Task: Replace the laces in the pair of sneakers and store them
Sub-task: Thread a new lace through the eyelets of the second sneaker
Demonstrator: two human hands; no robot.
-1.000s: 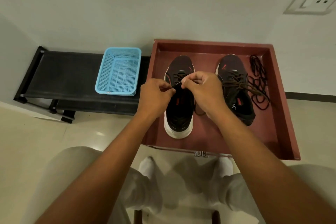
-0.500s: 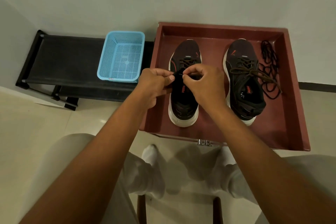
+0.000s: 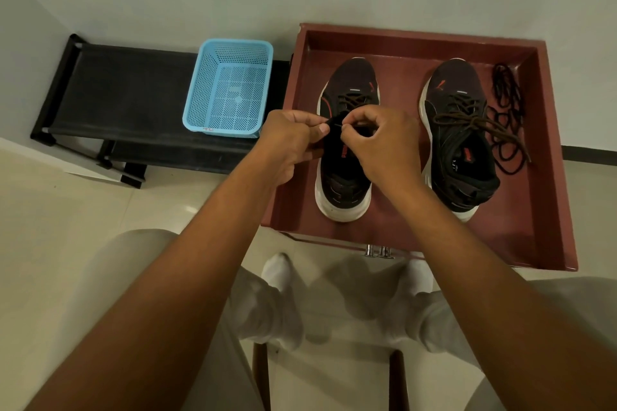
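Note:
Two dark sneakers with white soles stand side by side in a red-brown tray. Over the tongue of the left sneaker my left hand and my right hand meet, each pinching a piece of its brown lace between thumb and fingers. The hands hide the upper eyelets. The right sneaker is laced with a brown lace whose ends trail loose to the right. A loose black lace lies bunched in the tray's right side.
An empty blue plastic basket sits on a low black rack left of the tray, against a white wall. My knees and white socks show below, above a pale tiled floor.
The view tilted down, so tray and sneakers sit higher in frame. Both hands came closer together over the left sneaker's tongue, still pinching its lace.

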